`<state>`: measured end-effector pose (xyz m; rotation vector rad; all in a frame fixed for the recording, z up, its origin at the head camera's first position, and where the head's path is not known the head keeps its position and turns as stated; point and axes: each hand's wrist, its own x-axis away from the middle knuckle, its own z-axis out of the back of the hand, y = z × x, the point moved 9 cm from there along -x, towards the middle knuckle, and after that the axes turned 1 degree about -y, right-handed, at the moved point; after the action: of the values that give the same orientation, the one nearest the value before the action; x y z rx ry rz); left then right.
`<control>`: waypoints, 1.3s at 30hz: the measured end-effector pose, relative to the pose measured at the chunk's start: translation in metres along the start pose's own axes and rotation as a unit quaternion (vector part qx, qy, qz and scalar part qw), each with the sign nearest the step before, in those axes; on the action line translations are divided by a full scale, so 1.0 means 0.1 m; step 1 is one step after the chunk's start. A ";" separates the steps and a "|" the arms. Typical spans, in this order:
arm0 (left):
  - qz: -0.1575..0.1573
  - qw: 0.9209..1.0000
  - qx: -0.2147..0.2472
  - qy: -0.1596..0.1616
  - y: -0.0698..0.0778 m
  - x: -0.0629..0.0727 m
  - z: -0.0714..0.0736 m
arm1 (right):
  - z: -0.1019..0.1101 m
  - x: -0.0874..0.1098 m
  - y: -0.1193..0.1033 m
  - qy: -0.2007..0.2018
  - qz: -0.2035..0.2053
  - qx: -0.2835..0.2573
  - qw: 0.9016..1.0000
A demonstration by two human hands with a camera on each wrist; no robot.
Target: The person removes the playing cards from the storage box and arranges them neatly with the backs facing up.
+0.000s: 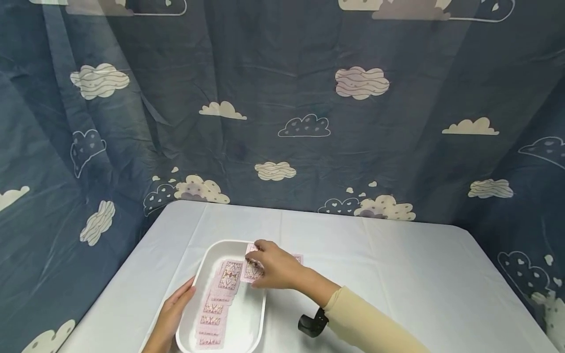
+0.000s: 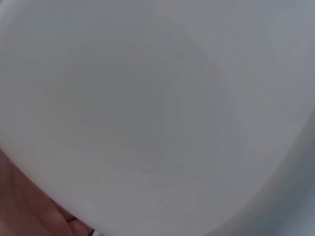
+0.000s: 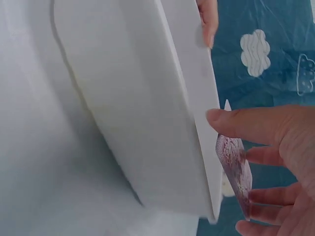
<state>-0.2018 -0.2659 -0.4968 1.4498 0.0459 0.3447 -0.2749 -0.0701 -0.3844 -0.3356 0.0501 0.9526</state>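
Note:
A white tray (image 1: 253,321) holds a row of overlapping pink-patterned playing cards (image 1: 213,309), backs up. My left hand (image 1: 173,311) grips the tray's left rim; the left wrist view shows part of that hand (image 2: 37,209) beside a broad, blurred white surface. Over the tray's far right corner, my right hand (image 1: 275,267) holds a playing card (image 1: 253,269) by its edges. From the right wrist, the card (image 3: 235,164) appears edge-on between thumb and fingers, close to the tray's rim. How many cards the right hand holds, I cannot tell.
Part of another pink-patterned card (image 1: 298,258) shows behind my right hand, to the right of the tray. A black device (image 1: 312,323) sits by my right wrist. White cloth covers the table (image 1: 397,294), and a dark cloud-print curtain (image 1: 282,88) hangs around it.

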 end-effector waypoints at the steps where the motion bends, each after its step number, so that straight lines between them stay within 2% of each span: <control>1: 0.003 1.000 0.001 -0.001 -0.01 0.00 0.00 | 0.02 0.03 0.03 0.004 -0.001 -0.003 1.000; 9: -0.008 1.000 0.004 -0.004 0.01 0.00 -0.01 | 0.10 0.20 0.28 0.008 -0.011 -0.033 0.999; 15: 0.000 1.000 0.007 -0.007 0.00 0.01 -0.01 | 0.20 0.31 0.46 0.009 -0.022 -0.062 0.998; 22: 0.004 1.000 0.012 -0.015 0.00 0.02 -0.03 | 0.27 0.51 0.84 0.033 -0.052 -0.114 0.992; 26: 0.009 1.000 0.010 -0.015 -0.01 0.02 -0.01 | 0.20 0.66 1.07 0.022 -0.077 -0.115 0.990; 31: 0.014 1.000 0.012 -0.014 -0.01 0.01 -0.01 | 0.03 0.82 1.33 -0.007 -0.083 -0.105 0.991; 39: 0.010 1.000 0.012 -0.013 -0.01 0.00 -0.01 | -0.22 0.97 1.53 -0.054 -0.076 -0.071 0.993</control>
<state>-0.2017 -0.2651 -0.4983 1.4782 0.0139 0.3418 -0.3400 0.0813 -0.4628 -0.4116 -0.1417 0.8233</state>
